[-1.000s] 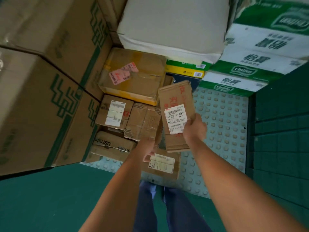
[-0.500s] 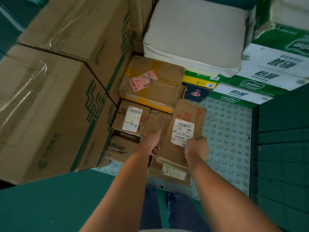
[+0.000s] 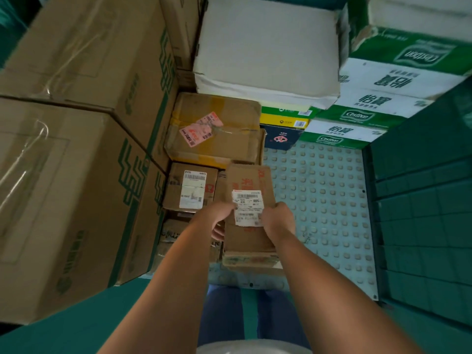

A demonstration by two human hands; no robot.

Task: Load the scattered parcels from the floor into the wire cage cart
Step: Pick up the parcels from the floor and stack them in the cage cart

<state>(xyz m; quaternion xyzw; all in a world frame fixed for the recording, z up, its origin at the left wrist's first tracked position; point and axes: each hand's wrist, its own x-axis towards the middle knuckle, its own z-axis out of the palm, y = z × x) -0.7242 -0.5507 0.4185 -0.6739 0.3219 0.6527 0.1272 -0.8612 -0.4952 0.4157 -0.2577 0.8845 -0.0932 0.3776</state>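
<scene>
A flat brown parcel (image 3: 249, 180) with a white label and red print lies on top of other small parcels on the cart's studded blue-grey floor (image 3: 327, 200). My left hand (image 3: 221, 215) grips its left edge and my right hand (image 3: 278, 219) grips its right edge. Under it sits another flat parcel (image 3: 250, 260). To the left is a small box with a white label (image 3: 190, 187), and behind it a larger brown box with a pink label (image 3: 214, 131).
Two big brown cartons with green print (image 3: 76, 149) fill the left. A white box (image 3: 265, 47) and green-and-white cartons (image 3: 383, 93) stack at the back right. Small yellow and dark blue boxes (image 3: 283, 129) sit beneath. A dark green wall (image 3: 421, 213) bounds the right.
The flat parcel came down from a raised, tilted position onto the stack of small parcels. My left hand moved from the parcels below onto its left edge.
</scene>
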